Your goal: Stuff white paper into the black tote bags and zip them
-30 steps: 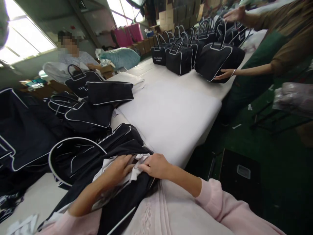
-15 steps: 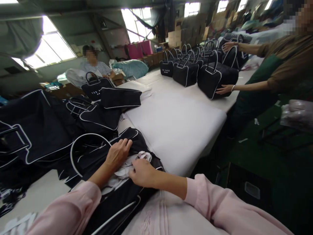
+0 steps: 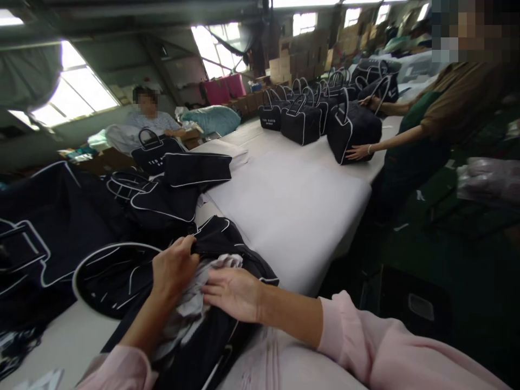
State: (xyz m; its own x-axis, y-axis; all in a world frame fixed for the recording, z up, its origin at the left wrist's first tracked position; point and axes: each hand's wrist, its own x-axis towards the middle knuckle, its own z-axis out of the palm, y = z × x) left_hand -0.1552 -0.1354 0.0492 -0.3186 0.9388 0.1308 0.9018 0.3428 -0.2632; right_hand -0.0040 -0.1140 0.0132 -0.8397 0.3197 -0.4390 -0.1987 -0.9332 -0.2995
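From here I see the left hand [image 3: 174, 268] gripping the edge of a black tote bag [image 3: 215, 235], while the right hand [image 3: 231, 294] lies open on crumpled white tissue paper [image 3: 187, 303] at its opening.

Left hand [image 3: 174, 266] now closed on black bag [image 3: 221, 237]

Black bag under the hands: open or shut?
Open: the black fabric bag shows crumpled white stuffing at its mouth, under the right hand.
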